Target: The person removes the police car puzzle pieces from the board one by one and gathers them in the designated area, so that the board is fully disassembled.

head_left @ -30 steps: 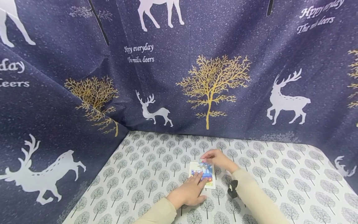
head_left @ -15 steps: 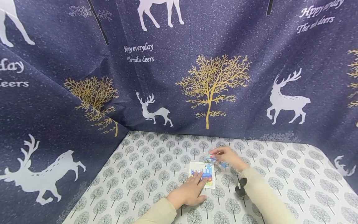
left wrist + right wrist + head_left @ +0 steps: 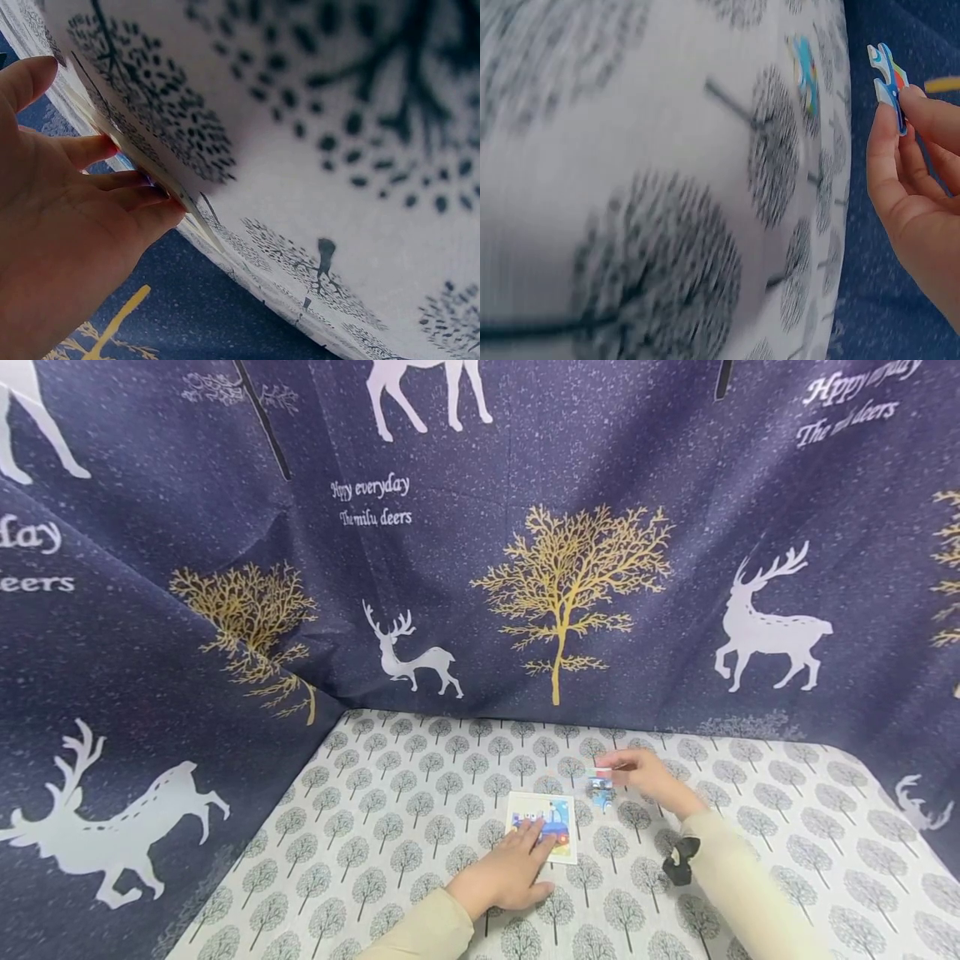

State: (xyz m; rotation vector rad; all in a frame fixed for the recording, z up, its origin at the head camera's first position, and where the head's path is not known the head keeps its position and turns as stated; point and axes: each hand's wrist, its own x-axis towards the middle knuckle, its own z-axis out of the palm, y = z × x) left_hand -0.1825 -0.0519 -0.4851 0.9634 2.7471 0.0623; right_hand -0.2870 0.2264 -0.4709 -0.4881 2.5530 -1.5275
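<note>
My left hand (image 3: 504, 870) lies with spread, fairly straight fingers on a small flat picture puzzle (image 3: 551, 800), which shows a blue vehicle inside a pale border. In the left wrist view the fingertips of the left hand (image 3: 82, 202) touch the puzzle's thin board (image 3: 196, 219), seen edge-on. My right hand (image 3: 643, 778) is raised to the right of the puzzle. Between thumb and fingers it pinches a jigsaw piece (image 3: 889, 75), blue, white and red with a notched edge. Another blue jigsaw piece (image 3: 805, 75) lies on the cloth below it, apart from the board.
A white tablecloth (image 3: 405, 893) printed with grey trees covers the table. Behind and to the left hangs a dark blue curtain (image 3: 465, 568) with deer and golden trees. A black object (image 3: 680, 862) is at the right sleeve's cuff.
My right hand has moved from the puzzle's upper edge to the right, carrying the pinched jigsaw piece away. The loose piece on the cloth came into view. The left hand has stayed in place.
</note>
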